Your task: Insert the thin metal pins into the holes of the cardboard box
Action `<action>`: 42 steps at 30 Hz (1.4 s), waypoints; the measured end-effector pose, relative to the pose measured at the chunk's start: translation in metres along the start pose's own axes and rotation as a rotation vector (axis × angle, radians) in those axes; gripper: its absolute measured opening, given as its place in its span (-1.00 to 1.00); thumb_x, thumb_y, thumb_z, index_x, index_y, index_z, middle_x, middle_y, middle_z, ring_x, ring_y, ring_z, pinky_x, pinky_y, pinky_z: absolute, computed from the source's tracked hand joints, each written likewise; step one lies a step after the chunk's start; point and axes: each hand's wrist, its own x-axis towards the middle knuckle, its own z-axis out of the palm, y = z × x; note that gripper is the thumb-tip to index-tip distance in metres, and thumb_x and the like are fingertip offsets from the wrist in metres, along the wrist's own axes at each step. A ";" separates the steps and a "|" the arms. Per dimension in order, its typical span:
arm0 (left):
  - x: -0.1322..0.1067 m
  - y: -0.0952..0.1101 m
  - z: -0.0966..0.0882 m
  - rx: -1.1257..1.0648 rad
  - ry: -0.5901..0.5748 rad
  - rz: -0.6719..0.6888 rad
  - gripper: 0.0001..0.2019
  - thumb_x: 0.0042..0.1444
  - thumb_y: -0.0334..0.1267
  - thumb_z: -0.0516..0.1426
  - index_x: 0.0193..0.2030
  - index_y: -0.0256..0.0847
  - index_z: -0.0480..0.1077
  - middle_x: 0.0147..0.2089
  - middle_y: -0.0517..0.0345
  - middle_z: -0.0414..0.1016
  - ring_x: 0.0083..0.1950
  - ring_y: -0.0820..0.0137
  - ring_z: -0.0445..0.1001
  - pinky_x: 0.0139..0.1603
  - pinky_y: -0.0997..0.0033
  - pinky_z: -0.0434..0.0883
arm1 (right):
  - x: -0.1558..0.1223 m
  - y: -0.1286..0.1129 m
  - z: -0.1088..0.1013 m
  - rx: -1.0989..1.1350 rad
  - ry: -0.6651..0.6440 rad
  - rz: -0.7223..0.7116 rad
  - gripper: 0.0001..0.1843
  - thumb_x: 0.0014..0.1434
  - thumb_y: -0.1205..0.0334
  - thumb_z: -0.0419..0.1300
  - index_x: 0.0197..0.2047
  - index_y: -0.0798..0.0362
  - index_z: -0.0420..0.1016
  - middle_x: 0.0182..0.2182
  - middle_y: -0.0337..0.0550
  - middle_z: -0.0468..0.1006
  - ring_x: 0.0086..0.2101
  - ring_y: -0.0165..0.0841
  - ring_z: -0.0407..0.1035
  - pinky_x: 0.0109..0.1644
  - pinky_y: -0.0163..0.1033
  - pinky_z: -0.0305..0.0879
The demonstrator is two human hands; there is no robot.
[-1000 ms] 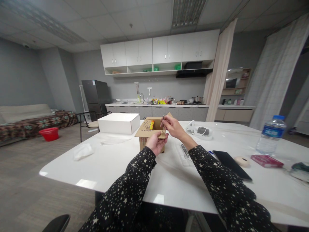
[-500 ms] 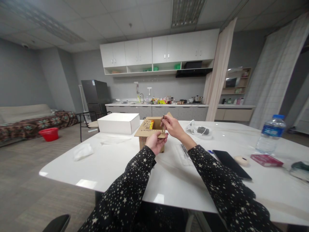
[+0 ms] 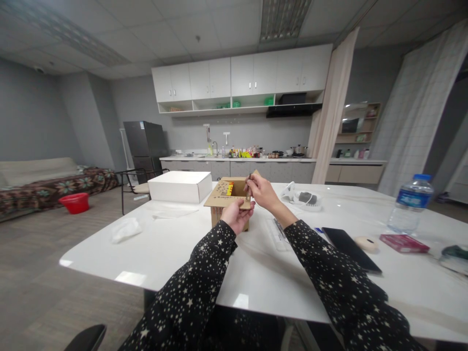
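A small open cardboard box (image 3: 222, 193) stands on the white table (image 3: 175, 248), its flaps spread and something red and yellow showing inside. My left hand (image 3: 237, 214) grips the box's near flap. My right hand (image 3: 261, 191) is pinched on a thin dark stick-like object (image 3: 249, 182) held upright over the box opening. Both arms wear black sleeves with white stars.
A white closed box (image 3: 180, 186) lies behind the cardboard box to the left, crumpled plastic (image 3: 125, 229) near the left edge. To the right lie a black phone (image 3: 350, 249), a tape roll (image 3: 366, 243), a red packet (image 3: 403, 243), a water bottle (image 3: 409, 204) and a bagged item (image 3: 302, 197).
My right hand with the thin object has shifted slightly to the right over the box. The left hand and the box have stayed put.
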 end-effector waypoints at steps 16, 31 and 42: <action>0.002 0.000 -0.002 -0.009 0.013 0.000 -0.86 0.19 -0.43 0.00 -0.22 -0.43 0.35 -0.47 -0.02 0.46 -0.50 0.46 0.46 -0.44 0.54 0.45 | 0.001 -0.010 0.004 -0.127 -0.008 -0.043 -0.86 0.23 0.25 -0.03 -0.35 0.02 0.30 -0.52 -0.26 0.49 -0.52 -0.41 0.35 -0.35 -0.31 0.25; 0.004 0.001 -0.004 -0.006 0.004 -0.008 -0.86 0.20 -0.43 -0.01 -0.22 -0.43 0.35 -0.46 -0.04 0.46 -0.48 0.47 0.47 -0.45 0.56 0.45 | -0.004 -0.008 0.006 -0.071 0.022 -0.026 -0.85 0.24 0.22 -0.05 -0.35 0.01 0.27 -0.49 -0.24 0.48 -0.52 -0.40 0.33 -0.36 -0.30 0.24; 0.004 0.001 -0.004 -0.003 0.034 0.011 -0.90 0.19 -0.43 0.01 -0.27 -0.39 0.33 -0.51 0.02 0.42 -0.52 0.47 0.44 -0.47 0.55 0.45 | -0.002 -0.009 0.011 -0.164 -0.003 -0.115 -0.86 0.23 0.26 -0.05 -0.32 0.02 0.29 -0.49 -0.25 0.49 -0.47 -0.39 0.37 -0.31 -0.31 0.24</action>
